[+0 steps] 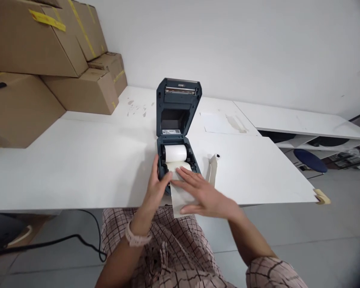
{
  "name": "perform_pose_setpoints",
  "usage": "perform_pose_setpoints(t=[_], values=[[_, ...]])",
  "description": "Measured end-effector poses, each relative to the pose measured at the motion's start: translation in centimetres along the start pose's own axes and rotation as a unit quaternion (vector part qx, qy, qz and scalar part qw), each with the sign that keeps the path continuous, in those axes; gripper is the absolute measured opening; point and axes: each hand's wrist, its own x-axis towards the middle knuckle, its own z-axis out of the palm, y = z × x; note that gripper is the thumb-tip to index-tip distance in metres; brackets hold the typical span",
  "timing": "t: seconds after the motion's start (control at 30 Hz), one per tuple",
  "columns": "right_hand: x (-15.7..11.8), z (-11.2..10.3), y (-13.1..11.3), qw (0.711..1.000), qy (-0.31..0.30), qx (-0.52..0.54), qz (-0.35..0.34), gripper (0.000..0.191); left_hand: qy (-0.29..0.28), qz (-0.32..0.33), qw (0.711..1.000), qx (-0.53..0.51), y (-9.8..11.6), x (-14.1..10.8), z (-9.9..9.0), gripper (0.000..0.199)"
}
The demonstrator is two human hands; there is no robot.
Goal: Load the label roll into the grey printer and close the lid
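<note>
A dark grey label printer (179, 100) stands on the white table in front of me with its lid raised. Inside sits a white label roll (176, 153), its strip of label paper (177, 203) running toward me past the table's front edge. My left hand (156, 180) is at the printer's left side, fingers along the casing and thumb on the edge of the strip. Over the strip lies my right hand (199, 192), palm down with the fingers stretched out and apart. Just right of the printer, a small roll with a loose paper tail (213, 166) rests on the table.
Several cardboard boxes (78, 90) are stacked at the left against the wall. A white sheet (217, 122) lies behind the printer to the right. Brown tape (322, 196) is at the table's right front corner. A blue stool (310, 160) stands beyond; a black cable (75, 237) hangs lower left.
</note>
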Motion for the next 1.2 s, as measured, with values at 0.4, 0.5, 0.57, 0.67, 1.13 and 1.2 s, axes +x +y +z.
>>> perform_pose_setpoints(t=[0.4,0.5,0.57,0.67,1.13,1.2], values=[[17.9,-16.5,8.8,0.919,0.309,0.242,0.035,0.082,-0.011,-0.010,0.999,-0.050,-1.7,-4.2,0.9,0.115],[14.8,-14.5,6.5,0.904,0.353,0.242,0.008,0.082,-0.020,-0.002,0.999,-0.027,-2.2,-4.5,0.2,0.118],[10.8,-11.9,4.3,0.894,0.381,0.234,0.010,0.075,-0.017,0.009,1.000,-0.011,-2.1,-4.7,-0.6,0.111],[5.2,-6.8,1.4,0.905,0.364,0.207,0.069,0.049,0.007,0.054,0.999,0.007,-1.5,-4.2,-1.9,0.097],[0.4,3.9,1.2,0.769,0.276,0.505,0.279,0.100,-0.022,0.021,0.999,-0.027,1.2,-1.8,0.1,0.078],[0.4,3.9,1.1,0.758,0.283,0.514,0.286,0.100,-0.018,0.036,0.999,-0.032,1.1,-1.9,0.1,0.078]])
